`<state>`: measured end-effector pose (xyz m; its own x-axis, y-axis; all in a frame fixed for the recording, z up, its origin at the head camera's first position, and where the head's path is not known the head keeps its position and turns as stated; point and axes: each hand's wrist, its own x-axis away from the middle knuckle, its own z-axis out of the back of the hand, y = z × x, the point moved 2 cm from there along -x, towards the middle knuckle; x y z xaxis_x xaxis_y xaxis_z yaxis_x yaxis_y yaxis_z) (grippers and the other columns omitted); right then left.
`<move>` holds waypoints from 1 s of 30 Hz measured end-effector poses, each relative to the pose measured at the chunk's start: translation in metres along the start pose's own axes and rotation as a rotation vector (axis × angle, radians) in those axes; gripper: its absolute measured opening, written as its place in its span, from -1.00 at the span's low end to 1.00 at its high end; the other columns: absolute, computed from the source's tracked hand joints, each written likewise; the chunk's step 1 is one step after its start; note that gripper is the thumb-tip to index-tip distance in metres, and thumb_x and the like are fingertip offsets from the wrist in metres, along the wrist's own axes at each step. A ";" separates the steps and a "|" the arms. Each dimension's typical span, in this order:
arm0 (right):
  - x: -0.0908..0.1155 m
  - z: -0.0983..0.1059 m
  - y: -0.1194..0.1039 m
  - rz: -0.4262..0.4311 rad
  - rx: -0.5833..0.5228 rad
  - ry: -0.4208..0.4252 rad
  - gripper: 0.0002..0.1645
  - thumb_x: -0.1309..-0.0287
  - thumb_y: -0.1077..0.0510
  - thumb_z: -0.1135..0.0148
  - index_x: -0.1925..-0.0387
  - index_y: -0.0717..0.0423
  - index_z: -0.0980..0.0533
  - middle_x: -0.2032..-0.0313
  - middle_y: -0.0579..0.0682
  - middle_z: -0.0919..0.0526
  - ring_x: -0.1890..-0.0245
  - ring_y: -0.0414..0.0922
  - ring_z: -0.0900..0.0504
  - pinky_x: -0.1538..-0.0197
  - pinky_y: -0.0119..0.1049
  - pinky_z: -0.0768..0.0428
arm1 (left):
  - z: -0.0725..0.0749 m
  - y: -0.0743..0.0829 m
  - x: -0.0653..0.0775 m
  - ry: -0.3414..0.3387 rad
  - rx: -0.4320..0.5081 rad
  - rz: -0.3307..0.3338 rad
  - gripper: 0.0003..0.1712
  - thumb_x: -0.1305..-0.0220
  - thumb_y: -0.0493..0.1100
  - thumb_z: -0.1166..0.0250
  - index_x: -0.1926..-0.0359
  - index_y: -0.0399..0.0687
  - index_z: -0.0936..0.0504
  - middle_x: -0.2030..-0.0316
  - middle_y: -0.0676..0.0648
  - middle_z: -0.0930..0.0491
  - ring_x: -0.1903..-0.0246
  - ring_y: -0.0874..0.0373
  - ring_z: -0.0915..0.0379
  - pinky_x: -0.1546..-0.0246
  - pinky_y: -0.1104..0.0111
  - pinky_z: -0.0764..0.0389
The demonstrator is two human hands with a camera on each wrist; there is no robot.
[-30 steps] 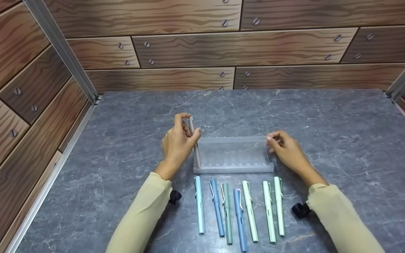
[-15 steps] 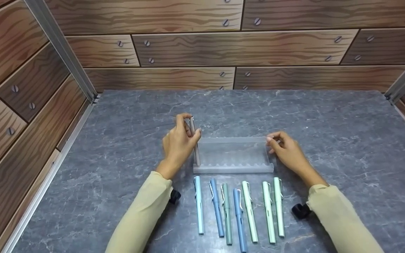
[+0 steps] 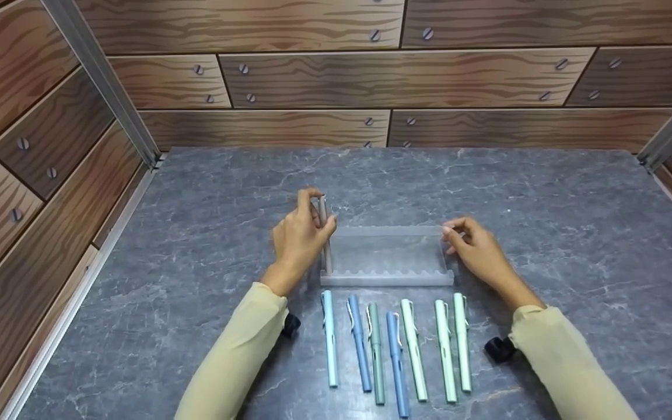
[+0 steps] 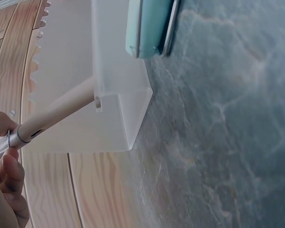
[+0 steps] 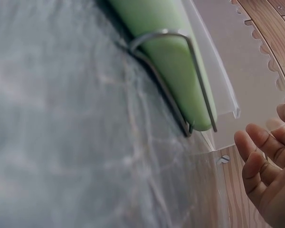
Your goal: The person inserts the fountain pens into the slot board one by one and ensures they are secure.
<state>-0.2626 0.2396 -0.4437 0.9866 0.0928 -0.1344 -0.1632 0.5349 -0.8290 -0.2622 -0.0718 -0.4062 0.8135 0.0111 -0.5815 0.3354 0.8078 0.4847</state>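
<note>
My left hand (image 3: 298, 239) pinches a greyish-beige pen (image 4: 61, 110) near its upper part. That pen leans in the clear pen rack (image 3: 391, 279) at its far left end, its lower end at the notched front strip. At the rack's upper right corner, my right hand (image 3: 476, 248) pinches the edge between thumb and fingers. In front of the rack lie several capped pens side by side: a light blue pen (image 3: 329, 344), two darker blue ones, a dark green pen (image 3: 376, 356) and pale green ones such as this pen (image 3: 413, 350).
The grey marbled tabletop (image 3: 225, 221) carries the rack and the pens. Wood-patterned panels (image 3: 312, 81) close off the back and left side, with a metal post (image 3: 102, 81) at the back left corner. Black wrist cameras sit on both sleeves.
My left hand has shifted slightly to the right, and the top of the held pen has moved with it. The right hand, the rack and the lying pens stay put.
</note>
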 end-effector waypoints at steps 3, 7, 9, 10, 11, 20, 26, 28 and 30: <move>0.000 0.000 0.000 0.000 0.011 -0.002 -0.63 -0.40 0.06 -0.03 -0.01 0.30 -0.43 0.18 0.26 -0.63 0.44 -0.19 -0.63 0.27 -0.39 -0.60 | -0.001 0.000 0.001 -0.014 -0.008 -0.007 -0.55 -0.13 -0.08 -0.38 -0.01 0.03 -0.41 0.61 0.06 -0.54 0.73 0.22 -0.34 0.74 0.41 -0.20; 0.000 -0.001 0.001 -0.002 0.018 0.002 -0.63 -0.40 0.05 -0.03 -0.01 0.29 -0.44 0.18 0.24 -0.63 0.42 -0.17 -0.64 0.27 -0.39 -0.61 | -0.003 0.000 0.003 -0.038 -0.023 -0.011 -0.55 -0.14 -0.07 -0.36 -0.01 0.03 -0.40 0.63 0.06 -0.52 0.74 0.21 -0.33 0.75 0.40 -0.21; 0.000 -0.001 0.001 -0.004 0.018 0.007 -0.63 -0.40 0.05 -0.03 0.00 0.29 -0.44 0.19 0.23 -0.63 0.42 -0.16 -0.64 0.28 -0.41 -0.61 | -0.004 0.000 0.004 -0.046 -0.025 -0.012 -0.55 -0.13 -0.07 -0.36 0.00 0.03 -0.40 0.63 0.06 -0.52 0.74 0.21 -0.34 0.75 0.38 -0.24; 0.001 0.000 0.001 -0.005 0.019 0.009 -0.63 -0.40 0.05 -0.04 0.00 0.29 -0.44 0.19 0.23 -0.63 0.42 -0.16 -0.64 0.28 -0.42 -0.60 | -0.004 0.001 0.004 -0.051 -0.025 -0.011 -0.55 -0.13 -0.07 -0.36 0.00 0.03 -0.40 0.63 0.07 -0.52 0.74 0.21 -0.34 0.75 0.37 -0.25; 0.001 0.000 0.001 -0.004 0.020 0.010 -0.63 -0.40 0.05 -0.04 0.00 0.29 -0.44 0.19 0.24 -0.63 0.42 -0.16 -0.64 0.29 -0.43 -0.59 | -0.004 0.001 0.004 -0.054 -0.025 -0.008 -0.55 -0.12 -0.07 -0.36 0.00 0.04 -0.40 0.63 0.07 -0.52 0.74 0.20 -0.34 0.75 0.37 -0.26; 0.001 0.000 0.000 0.005 0.014 0.012 -0.61 -0.40 0.04 -0.04 0.00 0.31 -0.44 0.19 0.25 -0.63 0.41 -0.17 -0.64 0.28 -0.42 -0.60 | -0.004 0.000 0.004 -0.088 -0.028 0.002 -0.55 -0.13 -0.04 -0.37 -0.01 0.05 -0.41 0.62 0.07 -0.53 0.73 0.20 -0.35 0.74 0.36 -0.27; 0.000 -0.001 0.001 -0.001 0.024 0.017 -0.63 -0.40 0.05 -0.04 0.01 0.29 -0.45 0.21 0.25 -0.63 0.42 -0.17 -0.63 0.30 -0.50 -0.56 | -0.002 -0.002 0.004 -0.133 -0.025 -0.018 -0.51 -0.15 -0.01 -0.38 -0.06 0.05 -0.41 0.63 0.08 -0.51 0.74 0.25 -0.28 0.74 0.43 -0.18; 0.000 -0.001 0.001 0.001 0.020 0.018 -0.63 -0.40 0.05 -0.04 0.01 0.30 -0.45 0.21 0.25 -0.63 0.42 -0.16 -0.63 0.30 -0.50 -0.56 | -0.001 -0.002 0.005 -0.151 -0.024 -0.023 -0.48 -0.14 0.00 -0.39 -0.08 0.05 -0.40 0.62 0.08 -0.50 0.73 0.25 -0.27 0.73 0.43 -0.16; 0.000 0.000 0.000 0.003 0.018 0.018 -0.63 -0.40 0.05 -0.04 0.02 0.30 -0.45 0.22 0.24 -0.63 0.41 -0.16 -0.63 0.29 -0.49 -0.57 | 0.000 -0.003 0.005 -0.172 -0.027 -0.023 -0.45 -0.14 0.02 -0.39 -0.10 0.07 -0.39 0.62 0.07 -0.50 0.73 0.25 -0.25 0.73 0.43 -0.15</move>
<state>-0.2623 0.2397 -0.4434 0.9859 0.0796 -0.1471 -0.1665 0.5499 -0.8185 -0.2596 -0.0739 -0.4106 0.8758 -0.1061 -0.4708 0.3434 0.8224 0.4535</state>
